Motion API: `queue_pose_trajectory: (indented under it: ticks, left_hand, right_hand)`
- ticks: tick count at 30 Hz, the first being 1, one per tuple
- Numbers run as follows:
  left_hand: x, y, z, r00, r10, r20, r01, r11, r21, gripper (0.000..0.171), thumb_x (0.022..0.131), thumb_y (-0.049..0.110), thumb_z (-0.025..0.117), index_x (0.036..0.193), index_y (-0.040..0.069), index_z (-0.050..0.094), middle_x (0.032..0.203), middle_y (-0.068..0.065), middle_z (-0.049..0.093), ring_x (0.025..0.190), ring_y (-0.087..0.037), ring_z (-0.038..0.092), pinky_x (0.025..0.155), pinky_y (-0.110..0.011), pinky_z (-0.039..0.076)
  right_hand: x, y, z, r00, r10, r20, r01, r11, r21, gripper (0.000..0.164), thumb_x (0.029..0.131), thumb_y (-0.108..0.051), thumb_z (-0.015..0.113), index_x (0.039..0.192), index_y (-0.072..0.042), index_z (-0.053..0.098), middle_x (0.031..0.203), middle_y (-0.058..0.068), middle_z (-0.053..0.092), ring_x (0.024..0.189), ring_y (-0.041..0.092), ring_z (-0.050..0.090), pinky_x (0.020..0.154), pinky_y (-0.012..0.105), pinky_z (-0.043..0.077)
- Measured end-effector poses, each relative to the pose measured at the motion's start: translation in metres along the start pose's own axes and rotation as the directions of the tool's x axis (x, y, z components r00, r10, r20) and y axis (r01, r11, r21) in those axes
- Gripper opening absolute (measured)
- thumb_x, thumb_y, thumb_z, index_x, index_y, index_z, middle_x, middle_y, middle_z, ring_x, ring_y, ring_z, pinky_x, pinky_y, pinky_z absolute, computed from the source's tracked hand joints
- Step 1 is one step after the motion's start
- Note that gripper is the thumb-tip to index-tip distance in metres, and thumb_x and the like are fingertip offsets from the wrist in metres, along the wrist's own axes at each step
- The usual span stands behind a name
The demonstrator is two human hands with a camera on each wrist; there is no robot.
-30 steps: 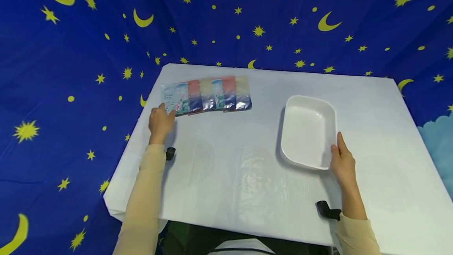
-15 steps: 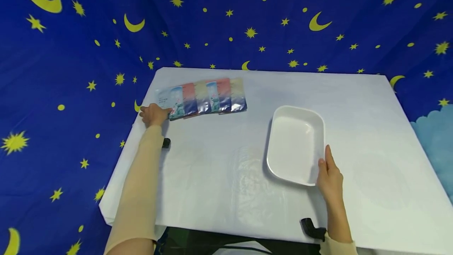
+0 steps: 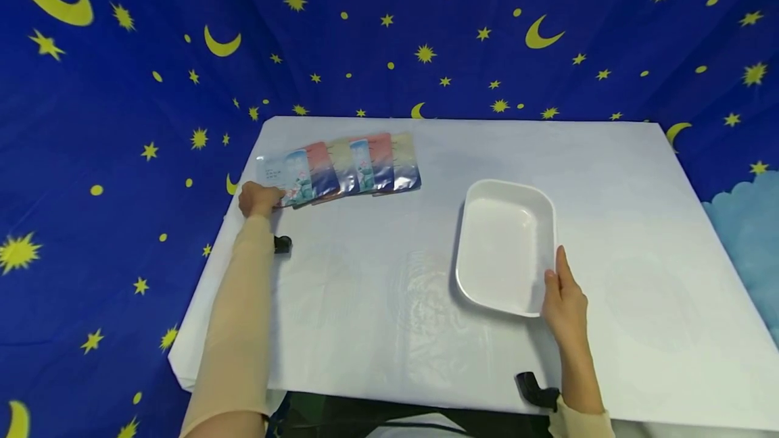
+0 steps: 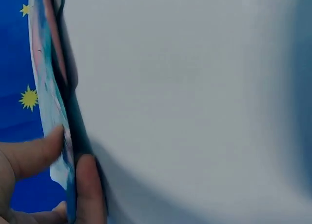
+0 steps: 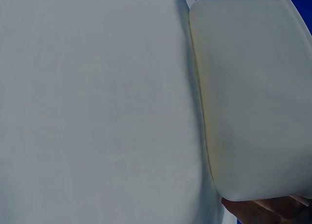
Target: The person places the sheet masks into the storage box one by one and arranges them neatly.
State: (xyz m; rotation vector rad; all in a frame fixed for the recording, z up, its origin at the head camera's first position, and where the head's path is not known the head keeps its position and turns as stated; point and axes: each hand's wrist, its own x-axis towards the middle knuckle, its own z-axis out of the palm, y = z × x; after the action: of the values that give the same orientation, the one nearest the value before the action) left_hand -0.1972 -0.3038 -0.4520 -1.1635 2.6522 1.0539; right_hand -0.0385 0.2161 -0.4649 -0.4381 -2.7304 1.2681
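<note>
Lying at the left hand (image 3: 260, 199): a light-blue packet (image 3: 276, 171) printed with pink flowers, the leftmost of its row; its near edge meets the fingers, and the rest reaches away from the hand, over its right-hand neighbour.
Row of packets (image 3: 383, 164): flat and overlapping on the far left part of the desk (image 3: 657, 235); rightward from the light-blue one come pink-and-navy, beige-and-navy, blue flowered, pink-and-navy and beige-and-navy faces.
Left hand: pinching the light-blue packet by its edge; the left wrist view shows the packet nearly edge-on, with fingers against both sides.
White tray (image 3: 502, 249): well to the right of the packets and nearer the person, just left of the right hand and touching it at the right wall, towards the near corner.
Right hand (image 3: 566, 303): gripping the tray's right wall, thumb at the rim and index finger stretched along the outside; in the right wrist view only a few fingers show, below the tray's end.
Between the hands: a broad stretch of desk, the two well apart.
Wrists: a beige sleeve on each arm, a black device (image 3: 535, 391) at each wrist.
Backdrop (image 3: 365, 46): dark blue cloth with yellow moons and stars.
</note>
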Motion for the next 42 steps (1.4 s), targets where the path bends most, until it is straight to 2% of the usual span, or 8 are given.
queue_pose_trajectory:
  ticks: [6,12,15,18,21,31,38,42]
  left_hand:
    - [0.002,-0.001,-0.009,0.997,-0.07,0.04,0.077,0.976,-0.203,0.049,0.082,0.009,0.046,0.128,-0.006,0.038,0.123,-0.02,0.047,0.104,-0.028,0.049,0.084,-0.037,0.047]
    - [0.004,0.003,-0.015,0.981,-0.123,0.154,0.188,0.812,-0.552,0.045,0.087,-0.003,0.044,0.132,-0.001,0.036,0.126,-0.016,0.043,0.098,-0.018,0.058,0.069,-0.023,0.052]
    - [0.006,0.0,-0.01,0.99,-0.089,0.107,0.136,0.793,-0.594,0.04,0.088,0.0,0.04,0.128,-0.001,0.042,0.13,-0.018,0.04,0.1,-0.016,0.059,0.066,-0.022,0.052]
    - [0.034,-0.022,0.011,0.999,0.004,0.045,0.024,0.796,-0.605,0.038,0.09,0.005,0.04,0.127,0.004,0.046,0.137,-0.016,0.033,0.106,-0.017,0.056,0.067,-0.023,0.052]
    - [0.038,-0.031,0.019,0.997,0.064,0.042,-0.024,0.777,-0.629,0.033,0.089,0.006,0.049,0.121,0.008,0.053,0.131,-0.014,0.039,0.1,-0.016,0.058,0.068,-0.023,0.052]
    - [-0.041,0.009,0.006,0.997,0.071,0.04,-0.027,0.751,-0.66,0.027,0.08,0.002,0.063,0.105,-0.006,0.059,0.087,-0.006,0.054,0.066,-0.01,0.059,0.058,-0.022,0.053]
    - [-0.086,0.036,0.011,0.977,0.189,0.097,-0.07,0.717,-0.693,0.027,0.081,-0.001,0.06,0.106,-0.011,0.057,0.082,-0.009,0.056,0.057,-0.008,0.058,0.055,-0.021,0.052]
    - [-0.106,0.05,0.022,0.961,0.251,0.12,-0.112,0.742,-0.661,0.027,0.081,0.003,0.061,0.105,-0.008,0.059,0.082,-0.008,0.059,0.059,-0.008,0.059,0.057,-0.023,0.052]
  right_hand:
    - [0.001,0.0,0.001,1.0,0.009,-0.004,-0.009,1.0,-0.01,0.047,0.096,-0.027,0.033,0.141,-0.021,0.021,0.141,0.008,0.028,0.128,0.032,0.029,0.101,0.049,0.027]
    - [0.003,0.001,0.002,1.0,0.004,-0.004,-0.004,1.0,-0.012,0.047,0.096,-0.027,0.033,0.14,-0.022,0.021,0.141,0.008,0.028,0.128,0.032,0.029,0.101,0.049,0.027]
    - [0.004,0.0,0.002,1.0,0.001,-0.011,-0.001,1.0,-0.013,0.046,0.096,-0.026,0.034,0.14,-0.022,0.022,0.141,0.009,0.029,0.127,0.033,0.03,0.101,0.049,0.027]
    - [0.005,0.0,0.002,1.0,-0.002,-0.019,0.001,1.0,-0.019,0.046,0.095,-0.025,0.034,0.14,-0.022,0.023,0.14,0.011,0.031,0.126,0.034,0.031,0.1,0.05,0.028]
    - [0.005,-0.001,0.001,1.0,-0.003,-0.022,0.003,1.0,-0.022,0.046,0.095,-0.025,0.034,0.14,-0.021,0.023,0.139,0.012,0.032,0.125,0.035,0.032,0.099,0.05,0.029]
    - [0.005,0.001,0.0,1.0,0.005,-0.024,-0.005,1.0,-0.008,0.046,0.095,-0.025,0.034,0.14,-0.021,0.023,0.139,0.012,0.031,0.125,0.035,0.031,0.099,0.051,0.029]
    - [0.005,0.001,0.0,1.0,0.011,-0.025,-0.011,1.0,-0.008,0.046,0.095,-0.026,0.034,0.14,-0.023,0.023,0.139,0.012,0.032,0.125,0.035,0.032,0.098,0.051,0.029]
    - [0.005,0.0,0.001,1.0,0.021,-0.02,-0.021,1.0,-0.005,0.046,0.096,-0.026,0.033,0.14,-0.023,0.022,0.14,0.011,0.03,0.126,0.034,0.031,0.099,0.05,0.029]
